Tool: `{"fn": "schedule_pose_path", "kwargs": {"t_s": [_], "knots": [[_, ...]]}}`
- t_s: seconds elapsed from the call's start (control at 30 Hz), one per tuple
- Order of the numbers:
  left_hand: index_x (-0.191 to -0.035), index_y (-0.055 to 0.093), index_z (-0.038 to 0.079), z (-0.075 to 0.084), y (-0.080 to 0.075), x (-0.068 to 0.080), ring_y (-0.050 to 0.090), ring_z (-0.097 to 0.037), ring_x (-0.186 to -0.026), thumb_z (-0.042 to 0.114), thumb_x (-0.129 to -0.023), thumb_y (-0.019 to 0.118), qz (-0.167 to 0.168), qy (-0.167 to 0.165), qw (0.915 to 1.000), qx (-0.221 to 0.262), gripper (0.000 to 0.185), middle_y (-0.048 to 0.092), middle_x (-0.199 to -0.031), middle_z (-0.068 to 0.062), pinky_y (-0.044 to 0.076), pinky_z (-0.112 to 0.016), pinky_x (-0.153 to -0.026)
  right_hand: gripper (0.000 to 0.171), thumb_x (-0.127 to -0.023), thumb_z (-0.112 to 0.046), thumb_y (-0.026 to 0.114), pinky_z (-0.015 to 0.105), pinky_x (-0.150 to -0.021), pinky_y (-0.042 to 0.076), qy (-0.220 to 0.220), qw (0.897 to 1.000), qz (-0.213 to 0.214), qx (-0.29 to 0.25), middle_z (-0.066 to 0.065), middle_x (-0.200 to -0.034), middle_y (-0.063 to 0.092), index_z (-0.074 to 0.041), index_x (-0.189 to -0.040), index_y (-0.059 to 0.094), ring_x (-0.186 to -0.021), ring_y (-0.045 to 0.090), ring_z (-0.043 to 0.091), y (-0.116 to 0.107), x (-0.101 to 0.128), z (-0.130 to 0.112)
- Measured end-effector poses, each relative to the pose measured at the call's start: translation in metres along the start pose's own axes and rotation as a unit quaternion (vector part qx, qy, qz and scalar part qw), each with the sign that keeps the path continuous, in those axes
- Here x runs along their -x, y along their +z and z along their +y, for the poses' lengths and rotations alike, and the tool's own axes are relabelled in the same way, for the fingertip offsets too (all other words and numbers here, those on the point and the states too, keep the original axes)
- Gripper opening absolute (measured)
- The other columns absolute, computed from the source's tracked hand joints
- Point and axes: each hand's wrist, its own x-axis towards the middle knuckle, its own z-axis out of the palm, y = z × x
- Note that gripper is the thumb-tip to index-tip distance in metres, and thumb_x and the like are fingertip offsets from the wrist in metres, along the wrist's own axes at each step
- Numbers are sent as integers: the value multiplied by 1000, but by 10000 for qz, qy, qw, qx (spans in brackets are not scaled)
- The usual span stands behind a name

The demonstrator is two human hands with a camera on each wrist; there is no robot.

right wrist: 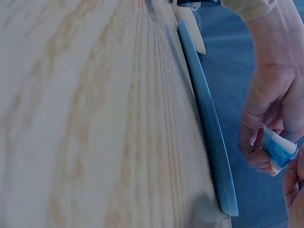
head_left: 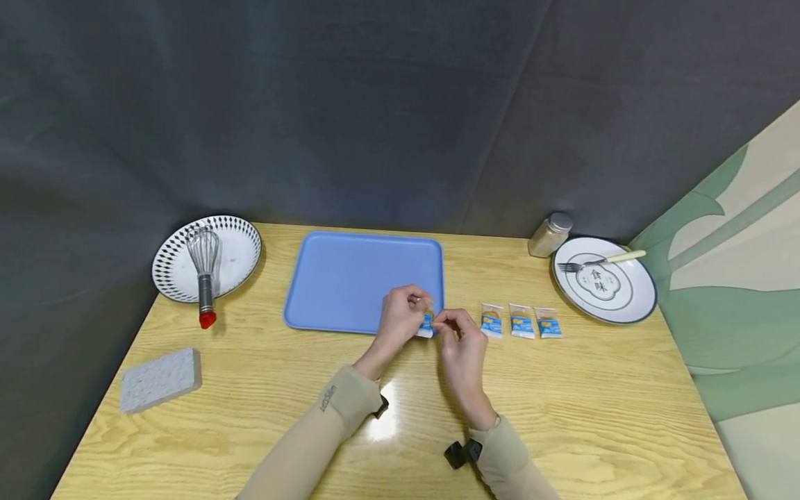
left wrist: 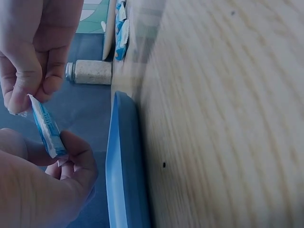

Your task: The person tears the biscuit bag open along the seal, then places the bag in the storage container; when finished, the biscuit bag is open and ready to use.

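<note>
Both hands meet over the front right corner of the blue tray (head_left: 350, 278) and pinch one small blue-and-white packet (head_left: 427, 324) between them. My left hand (head_left: 417, 307) holds its left end, my right hand (head_left: 442, 323) its right end. The left wrist view shows the packet (left wrist: 47, 128) held on edge between my left hand (left wrist: 64, 159) below and my right hand (left wrist: 28, 95) above. In the right wrist view the packet (right wrist: 278, 149) sits between my left hand (right wrist: 266, 154) and my right hand (right wrist: 294, 183), beside the tray (right wrist: 209, 118).
Three more packets (head_left: 521, 321) lie in a row right of the hands. A white plate (head_left: 625, 305) with a fork and a small jar (head_left: 550, 235) stand at the back right. A patterned plate (head_left: 240, 253) with a whisk (head_left: 204, 274) is back left, and a grey sponge (head_left: 160, 378) lies front left.
</note>
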Motion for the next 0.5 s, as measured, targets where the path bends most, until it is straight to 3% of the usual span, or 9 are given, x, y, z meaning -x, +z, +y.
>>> {"fn": "schedule_pose_path", "kwargs": {"t_s": [0.5], "knots": [[-99,79,-3,0,-2,-1,67,-22,-79,-3,-102,68,47,-188,9997,117,12,74,-88,-10,51,-30,-65,22,-88,25,70,17,-83,56,186,9995,-140,-225,13,-89,74,3,-90,73,-85,69,21,-2,10,-6]]}}
